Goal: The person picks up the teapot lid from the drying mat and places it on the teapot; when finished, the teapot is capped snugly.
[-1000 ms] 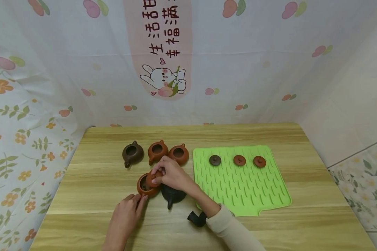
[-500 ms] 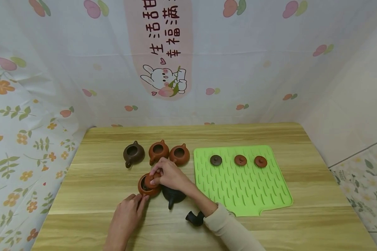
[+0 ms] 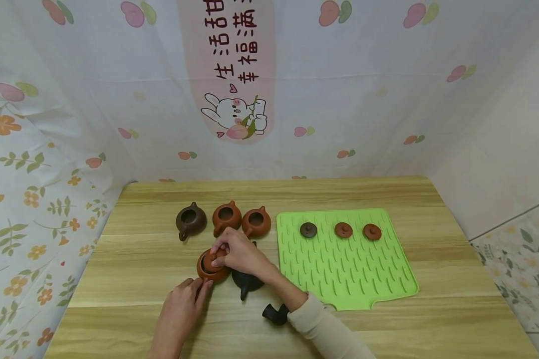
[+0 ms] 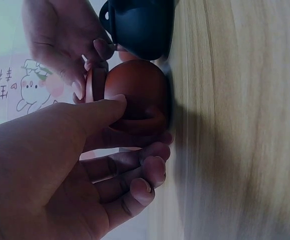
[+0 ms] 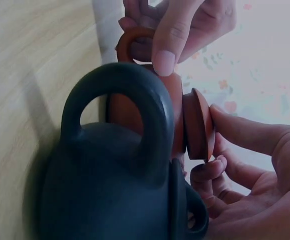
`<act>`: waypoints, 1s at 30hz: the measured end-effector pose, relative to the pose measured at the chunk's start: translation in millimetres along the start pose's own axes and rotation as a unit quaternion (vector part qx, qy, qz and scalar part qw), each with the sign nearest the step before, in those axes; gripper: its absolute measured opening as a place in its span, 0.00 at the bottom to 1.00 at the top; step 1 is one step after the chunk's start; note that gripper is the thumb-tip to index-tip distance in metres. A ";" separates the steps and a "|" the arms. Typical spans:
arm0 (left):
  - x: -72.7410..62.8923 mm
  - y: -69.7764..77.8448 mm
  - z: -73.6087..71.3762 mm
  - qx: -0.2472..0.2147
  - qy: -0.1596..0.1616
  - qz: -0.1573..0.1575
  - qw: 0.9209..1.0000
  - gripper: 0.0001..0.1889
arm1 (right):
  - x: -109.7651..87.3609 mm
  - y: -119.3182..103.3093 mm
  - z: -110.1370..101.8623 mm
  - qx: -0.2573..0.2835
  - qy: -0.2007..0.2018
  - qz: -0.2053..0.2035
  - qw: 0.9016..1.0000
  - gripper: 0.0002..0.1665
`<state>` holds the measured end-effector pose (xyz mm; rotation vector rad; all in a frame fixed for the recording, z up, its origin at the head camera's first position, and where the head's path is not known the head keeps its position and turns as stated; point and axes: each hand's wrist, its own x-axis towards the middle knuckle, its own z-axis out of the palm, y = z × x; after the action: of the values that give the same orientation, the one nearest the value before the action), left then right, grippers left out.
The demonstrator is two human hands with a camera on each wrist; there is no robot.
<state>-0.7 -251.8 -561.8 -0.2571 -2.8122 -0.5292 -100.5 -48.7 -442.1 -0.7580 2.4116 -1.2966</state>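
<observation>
A small orange-brown clay teapot [image 3: 205,275] stands near the left front of the table. My left hand [image 3: 179,305] grips it at the handle, thumb on the body by the handle's top in the left wrist view. Fingers of my right hand [image 3: 241,255] pinch the knob of a matching lid [image 3: 212,261]. That lid is tilted over the pot's mouth, and a dark crescent of the opening shows at its left. In the right wrist view a gap parts the lid [image 5: 199,125] from the pot's rim. A black teapot [image 3: 246,285] with its lid on sits close to the right, partly under my right hand.
Behind stand a dark brown teapot [image 3: 199,223] and two reddish teapots [image 3: 231,225] [image 3: 263,227], all lidless. On the green mat [image 3: 346,271] at right lie a dark lid [image 3: 308,230] and two reddish lids [image 3: 343,230] [image 3: 372,232]. A black elbow-shaped piece [image 3: 274,315] shows beside my right sleeve.
My right hand has brought the lid slightly left over the teapot's mouth, so less of the opening shows. The left hand keeps its grip. The black elbow-shaped piece has shifted left along with the right sleeve.
</observation>
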 end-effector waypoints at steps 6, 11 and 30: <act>0.6 4.1 -4.7 -0.001 -0.005 -0.005 1.000 0.12 | 1.4 -1.8 4.5 -0.008 -0.003 0.000 1.000 0.08; 1.0 6.8 -7.7 0.000 -0.010 -0.008 1.000 0.11 | 3.3 -3.0 7.0 -0.006 -0.007 0.002 1.000 0.08; 4.8 11.7 -25.0 -0.015 -0.016 -0.023 1.000 0.17 | -1.9 -0.7 0.5 -0.028 -0.022 0.011 0.999 0.12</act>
<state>3.0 -250.0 -534.2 -0.2095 -2.8481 -0.5835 -98.5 -48.3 -441.8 -0.7655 2.4244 -1.1965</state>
